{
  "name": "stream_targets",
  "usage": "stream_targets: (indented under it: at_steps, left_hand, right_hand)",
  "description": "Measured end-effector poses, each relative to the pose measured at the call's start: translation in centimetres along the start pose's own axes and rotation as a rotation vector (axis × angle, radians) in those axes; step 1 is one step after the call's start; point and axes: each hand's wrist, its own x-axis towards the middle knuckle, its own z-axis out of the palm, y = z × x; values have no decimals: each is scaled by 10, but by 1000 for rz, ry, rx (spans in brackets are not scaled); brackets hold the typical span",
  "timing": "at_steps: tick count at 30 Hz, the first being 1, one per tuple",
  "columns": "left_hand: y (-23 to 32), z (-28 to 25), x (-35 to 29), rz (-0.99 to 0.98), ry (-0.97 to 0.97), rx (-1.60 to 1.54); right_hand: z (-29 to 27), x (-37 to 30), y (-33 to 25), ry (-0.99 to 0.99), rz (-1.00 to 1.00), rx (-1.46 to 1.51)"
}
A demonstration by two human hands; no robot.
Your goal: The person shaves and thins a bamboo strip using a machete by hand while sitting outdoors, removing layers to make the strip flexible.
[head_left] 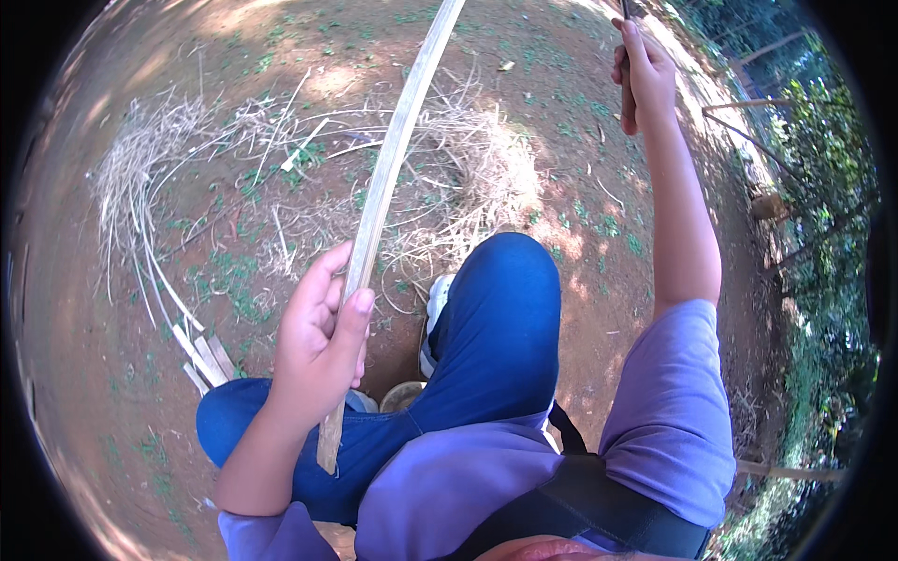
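Observation:
A long, pale bamboo strip (pixel 394 150) slants up from my lap past the top edge of the view. My left hand (pixel 318 332) is closed round its lower part, with the thumb along the near face. The strip's cut lower end rests over my blue trousers. Far out at the upper right, my right hand (pixel 652 79) grips a knife (pixel 628 105) by its brown handle. Most of the blade lies beyond the picture's edge. The knife is well apart from the strip.
Curly shavings (pixel 491 173) lie on the bare earth ahead, with another heap of thin fibres (pixel 150 150) at the left. Several split strips (pixel 208 360) lie beside my left knee. A pale round rim (pixel 400 396) shows between my legs. Poles and bushes (pixel 823 280) border the right.

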Motion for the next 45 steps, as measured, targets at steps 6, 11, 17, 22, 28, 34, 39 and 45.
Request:
stream_targets:
  at_steps: [6, 11, 17, 22, 28, 34, 39, 45]
  left_hand:
    - [0, -12, 5, 71, 157, -13]
    - [1, -12, -1, 151, 240, -79]
    - [0, -16, -10, 236, 254, -152]
    - [4, -16, -15, 309, 216, -191]
    - [7, -21, -19, 255, 168, -54]
    - [6, -9, -25, 215, 144, -62]
    - [-1, -6, -28, 149, 110, 18]
    - [-3, 6, -24, 97, 47, -4]
  right_hand:
    - [77, -123, -46, -419, -236, 123]
    - [108, -177, -79, -686, -482, 56]
    - [115, -199, -99, -818, -498, 85]
    - [114, -201, -106, -793, -559, 78]
    - [113, -190, -110, -695, -636, -4]
    - [109, -140, -79, -475, -288, 160]
    - [92, -64, -70, -411, -211, 118]
    - [60, 20, -54, -172, -214, 32]
